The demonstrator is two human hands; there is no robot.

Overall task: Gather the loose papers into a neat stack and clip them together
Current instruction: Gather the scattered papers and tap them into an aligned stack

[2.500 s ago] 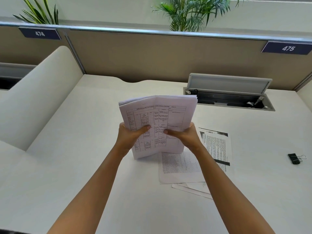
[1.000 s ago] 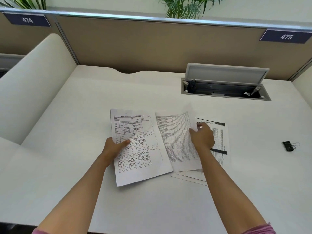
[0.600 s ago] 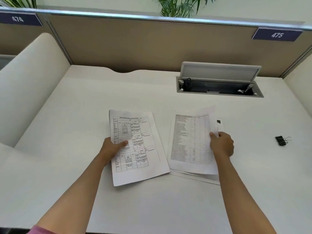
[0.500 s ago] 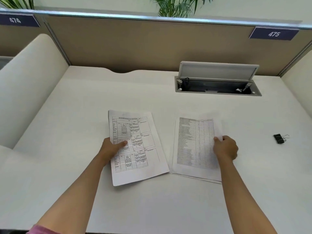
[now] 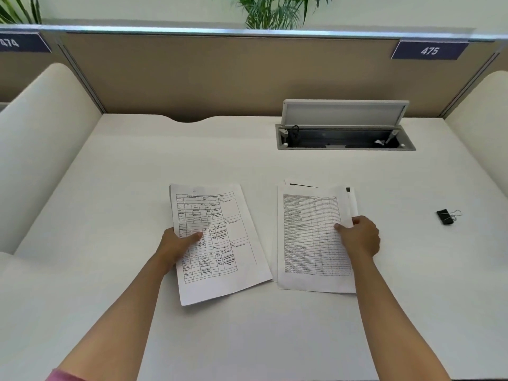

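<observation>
White tabletop (image 5: 275,339): left hand (image 5: 176,243) pinning table-form stack (image 5: 217,243), right hand (image 5: 360,237) fingers (image 5: 341,227) pinching list-sheet pile (image 5: 310,237) (edges uneven); could fan apart when merged.

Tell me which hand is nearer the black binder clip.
Right. The right hand grips the right-side papers, with bare desk between it and the binder clip; the left hand is farther off, across both piles.
</observation>
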